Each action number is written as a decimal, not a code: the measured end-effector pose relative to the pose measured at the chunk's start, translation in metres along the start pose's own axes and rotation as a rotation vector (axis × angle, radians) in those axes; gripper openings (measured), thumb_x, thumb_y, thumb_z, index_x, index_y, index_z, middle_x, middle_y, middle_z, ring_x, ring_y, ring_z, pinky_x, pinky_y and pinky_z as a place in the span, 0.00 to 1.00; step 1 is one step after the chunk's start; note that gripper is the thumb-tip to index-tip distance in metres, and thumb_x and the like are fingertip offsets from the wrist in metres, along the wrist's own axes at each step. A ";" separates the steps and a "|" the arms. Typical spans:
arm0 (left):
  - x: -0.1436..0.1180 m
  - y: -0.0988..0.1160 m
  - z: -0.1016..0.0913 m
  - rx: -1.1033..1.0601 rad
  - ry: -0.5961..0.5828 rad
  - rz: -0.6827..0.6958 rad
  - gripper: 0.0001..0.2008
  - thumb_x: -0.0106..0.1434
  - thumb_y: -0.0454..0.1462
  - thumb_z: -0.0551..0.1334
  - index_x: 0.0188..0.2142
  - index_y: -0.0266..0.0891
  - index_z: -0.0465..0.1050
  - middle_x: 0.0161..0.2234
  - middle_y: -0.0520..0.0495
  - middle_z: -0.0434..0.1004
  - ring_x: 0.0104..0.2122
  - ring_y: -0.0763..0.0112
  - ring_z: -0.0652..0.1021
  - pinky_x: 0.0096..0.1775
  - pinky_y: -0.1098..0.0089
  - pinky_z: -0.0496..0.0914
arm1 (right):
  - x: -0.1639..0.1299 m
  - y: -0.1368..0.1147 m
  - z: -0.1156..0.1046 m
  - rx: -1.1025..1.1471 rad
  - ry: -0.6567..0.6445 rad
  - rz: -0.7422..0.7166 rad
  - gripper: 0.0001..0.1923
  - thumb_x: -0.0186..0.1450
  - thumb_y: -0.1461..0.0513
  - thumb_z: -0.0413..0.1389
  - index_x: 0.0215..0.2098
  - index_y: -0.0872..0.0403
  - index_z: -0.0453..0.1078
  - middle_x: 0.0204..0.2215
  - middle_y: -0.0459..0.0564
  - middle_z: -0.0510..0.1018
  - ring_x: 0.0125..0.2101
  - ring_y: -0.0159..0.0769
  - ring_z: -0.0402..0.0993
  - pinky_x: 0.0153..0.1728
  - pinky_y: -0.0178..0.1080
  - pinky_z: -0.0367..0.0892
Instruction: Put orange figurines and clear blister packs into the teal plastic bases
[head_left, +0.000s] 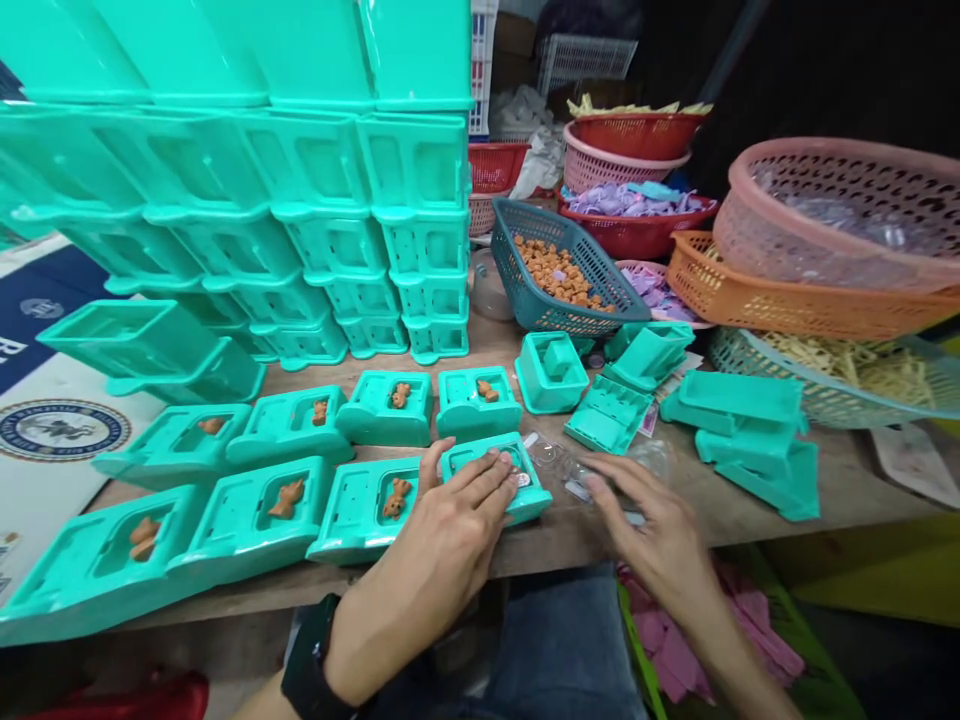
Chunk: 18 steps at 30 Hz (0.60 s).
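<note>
One glossy teal box point(534, 499) | left hand point(466, 508) outspread across it | right hand point(654, 518) half-curled, hold unclear

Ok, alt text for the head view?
The left hand rests on a green plastic case; the right hand is at clear plastic pieces beside it. Seven similar cases nearby hold brown figures; stacked cases and baskets stand behind.
</note>
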<state>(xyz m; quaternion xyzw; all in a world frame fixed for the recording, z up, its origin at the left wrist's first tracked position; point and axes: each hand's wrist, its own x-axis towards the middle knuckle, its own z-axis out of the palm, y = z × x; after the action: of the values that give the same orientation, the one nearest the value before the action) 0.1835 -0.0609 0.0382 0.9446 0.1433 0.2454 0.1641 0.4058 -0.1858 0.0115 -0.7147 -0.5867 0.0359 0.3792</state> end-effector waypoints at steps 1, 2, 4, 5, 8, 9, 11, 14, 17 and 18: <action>0.000 0.001 -0.003 -0.011 -0.010 -0.008 0.18 0.75 0.31 0.55 0.61 0.44 0.70 0.60 0.45 0.78 0.59 0.57 0.78 0.67 0.40 0.52 | -0.007 0.013 -0.008 -0.056 0.007 0.015 0.14 0.76 0.53 0.52 0.49 0.49 0.78 0.47 0.53 0.83 0.47 0.46 0.82 0.46 0.47 0.79; 0.000 0.003 -0.005 -0.024 -0.021 -0.023 0.17 0.75 0.31 0.55 0.60 0.44 0.70 0.60 0.45 0.78 0.59 0.57 0.78 0.67 0.39 0.52 | -0.015 0.027 -0.016 -0.117 -0.014 0.006 0.15 0.75 0.52 0.53 0.49 0.50 0.77 0.47 0.54 0.83 0.45 0.48 0.83 0.44 0.47 0.80; 0.002 0.006 -0.011 -0.051 -0.060 -0.061 0.16 0.76 0.33 0.56 0.60 0.44 0.70 0.61 0.46 0.78 0.60 0.58 0.77 0.69 0.38 0.52 | -0.030 0.054 -0.025 -0.209 -0.060 -0.077 0.21 0.74 0.48 0.55 0.56 0.50 0.75 0.51 0.57 0.82 0.48 0.53 0.82 0.45 0.52 0.80; 0.003 0.007 -0.014 -0.058 -0.072 -0.076 0.15 0.76 0.35 0.57 0.60 0.44 0.71 0.61 0.46 0.77 0.61 0.57 0.76 0.69 0.38 0.52 | -0.035 0.065 -0.027 -0.229 -0.073 -0.111 0.22 0.74 0.48 0.54 0.58 0.50 0.73 0.52 0.57 0.81 0.49 0.54 0.81 0.45 0.53 0.80; 0.007 0.008 -0.019 -0.076 -0.057 -0.098 0.14 0.76 0.37 0.58 0.59 0.43 0.71 0.61 0.45 0.77 0.63 0.57 0.74 0.70 0.39 0.54 | -0.037 0.082 -0.030 -0.231 -0.087 -0.132 0.23 0.74 0.47 0.53 0.58 0.50 0.73 0.48 0.57 0.82 0.44 0.52 0.83 0.40 0.50 0.82; 0.008 0.007 -0.020 -0.086 -0.026 -0.103 0.13 0.76 0.37 0.58 0.58 0.43 0.72 0.60 0.45 0.77 0.62 0.57 0.74 0.69 0.40 0.56 | -0.034 0.081 -0.031 -0.226 -0.080 -0.127 0.23 0.73 0.45 0.53 0.55 0.50 0.75 0.44 0.56 0.83 0.41 0.51 0.84 0.37 0.48 0.82; 0.009 0.005 -0.021 -0.128 0.059 -0.120 0.11 0.75 0.37 0.59 0.54 0.43 0.74 0.57 0.46 0.80 0.59 0.58 0.76 0.67 0.45 0.63 | -0.024 0.071 -0.038 -0.218 -0.045 -0.126 0.25 0.69 0.39 0.55 0.43 0.49 0.77 0.36 0.53 0.83 0.33 0.50 0.84 0.28 0.45 0.80; 0.013 -0.002 -0.025 -0.190 0.155 -0.127 0.09 0.74 0.36 0.61 0.50 0.40 0.77 0.51 0.44 0.83 0.54 0.58 0.78 0.58 0.53 0.73 | -0.004 0.043 -0.048 -0.167 0.002 -0.080 0.28 0.65 0.34 0.57 0.28 0.47 0.74 0.23 0.47 0.79 0.22 0.45 0.79 0.19 0.41 0.74; 0.023 -0.015 -0.028 -0.181 0.151 -0.091 0.10 0.71 0.34 0.63 0.50 0.36 0.77 0.50 0.42 0.83 0.53 0.56 0.79 0.57 0.53 0.74 | 0.024 0.016 -0.041 -0.099 0.067 0.083 0.26 0.65 0.36 0.58 0.26 0.47 0.73 0.21 0.45 0.78 0.20 0.40 0.76 0.17 0.37 0.70; 0.028 -0.020 -0.028 -0.175 0.128 -0.087 0.10 0.70 0.33 0.64 0.50 0.36 0.77 0.49 0.42 0.83 0.51 0.56 0.80 0.56 0.53 0.74 | 0.035 0.009 -0.034 -0.063 0.097 0.139 0.25 0.64 0.37 0.59 0.28 0.47 0.75 0.22 0.45 0.78 0.19 0.39 0.75 0.17 0.37 0.68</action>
<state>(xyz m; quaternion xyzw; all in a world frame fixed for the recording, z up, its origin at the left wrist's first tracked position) 0.1888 -0.0256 0.0656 0.9020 0.1724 0.3094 0.2468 0.4408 -0.1728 0.0446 -0.7662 -0.5173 0.0089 0.3812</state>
